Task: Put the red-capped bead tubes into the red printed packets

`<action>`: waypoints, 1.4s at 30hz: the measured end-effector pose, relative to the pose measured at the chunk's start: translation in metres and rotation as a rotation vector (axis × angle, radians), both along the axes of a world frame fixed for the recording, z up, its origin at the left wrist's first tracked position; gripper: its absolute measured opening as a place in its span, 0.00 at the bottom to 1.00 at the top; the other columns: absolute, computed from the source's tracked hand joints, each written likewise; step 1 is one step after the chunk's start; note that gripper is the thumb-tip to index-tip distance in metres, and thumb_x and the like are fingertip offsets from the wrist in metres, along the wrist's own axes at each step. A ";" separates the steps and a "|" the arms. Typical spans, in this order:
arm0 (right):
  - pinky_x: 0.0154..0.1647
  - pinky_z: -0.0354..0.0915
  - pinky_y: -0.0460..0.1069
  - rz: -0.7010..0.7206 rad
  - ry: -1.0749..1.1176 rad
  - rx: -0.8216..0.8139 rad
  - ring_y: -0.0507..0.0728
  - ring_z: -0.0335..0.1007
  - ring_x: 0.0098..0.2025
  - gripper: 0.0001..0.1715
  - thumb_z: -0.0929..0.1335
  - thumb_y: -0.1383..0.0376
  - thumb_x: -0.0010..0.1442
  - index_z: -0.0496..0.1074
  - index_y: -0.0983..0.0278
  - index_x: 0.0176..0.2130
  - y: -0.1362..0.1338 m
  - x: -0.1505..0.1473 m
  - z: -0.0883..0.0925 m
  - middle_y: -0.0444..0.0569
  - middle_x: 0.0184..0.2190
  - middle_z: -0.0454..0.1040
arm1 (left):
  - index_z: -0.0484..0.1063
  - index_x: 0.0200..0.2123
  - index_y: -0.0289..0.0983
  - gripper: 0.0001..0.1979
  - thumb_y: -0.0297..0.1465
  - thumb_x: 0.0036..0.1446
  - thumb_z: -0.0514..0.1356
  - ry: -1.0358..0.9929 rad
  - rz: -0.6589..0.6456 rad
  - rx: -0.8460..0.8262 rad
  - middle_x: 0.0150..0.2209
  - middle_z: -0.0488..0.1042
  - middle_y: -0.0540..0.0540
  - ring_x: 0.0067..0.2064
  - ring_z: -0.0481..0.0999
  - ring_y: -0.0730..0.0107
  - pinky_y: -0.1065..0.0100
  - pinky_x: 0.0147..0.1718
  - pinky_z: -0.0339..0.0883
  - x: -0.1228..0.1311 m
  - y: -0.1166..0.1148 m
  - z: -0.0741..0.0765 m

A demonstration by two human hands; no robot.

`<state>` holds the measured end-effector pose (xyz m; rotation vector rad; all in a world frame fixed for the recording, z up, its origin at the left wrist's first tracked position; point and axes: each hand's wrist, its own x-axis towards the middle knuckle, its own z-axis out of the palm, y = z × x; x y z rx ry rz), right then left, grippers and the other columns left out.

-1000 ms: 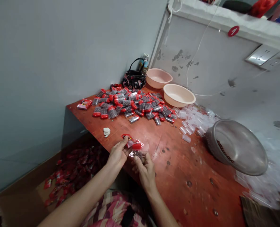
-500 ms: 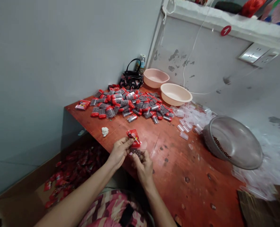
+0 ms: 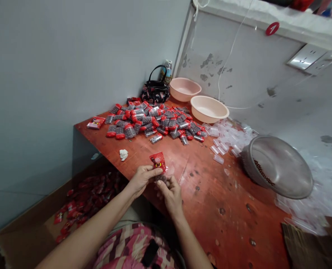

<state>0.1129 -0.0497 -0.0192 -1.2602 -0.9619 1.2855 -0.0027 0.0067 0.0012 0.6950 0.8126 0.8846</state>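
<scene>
In front of me, over the table's near edge, my left hand (image 3: 143, 179) pinches a small red printed packet (image 3: 158, 160) with its thumb laid across the front. Beneath the red part shows a piece filled with dark round balls (image 3: 161, 178), partly covered by fingers. My right hand (image 3: 170, 195) is closed at that lower end, thumb and fingers together; its fingertips are partly hidden. Beyond the hands lies a heap of clear tubes with red caps (image 3: 154, 119), filled with dark balls.
Clear plastic tubes (image 3: 219, 144) lie by a grey bowl (image 3: 283, 164) holding brown balls. Two pale basins (image 3: 209, 108), a black handbag (image 3: 155, 91) and a red packet (image 3: 95, 122) stand farther back. White crumpled tissue (image 3: 123, 154) sits near the edge. A carton of red packets (image 3: 84, 205) is below left.
My left thumb has slid right across the lower front of the red packet. My right hand stays at the lower end with slight finger movement. The view has shifted a little.
</scene>
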 end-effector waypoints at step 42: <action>0.12 0.55 0.40 -0.071 -0.053 -0.102 0.46 0.60 0.14 0.15 0.63 0.56 0.55 0.62 0.65 0.27 0.003 0.033 0.015 0.41 0.18 0.68 | 0.75 0.35 0.43 0.19 0.26 0.35 0.67 0.421 0.298 0.366 0.49 0.70 0.45 0.56 0.58 0.58 0.62 0.55 0.46 -0.017 -0.022 -0.010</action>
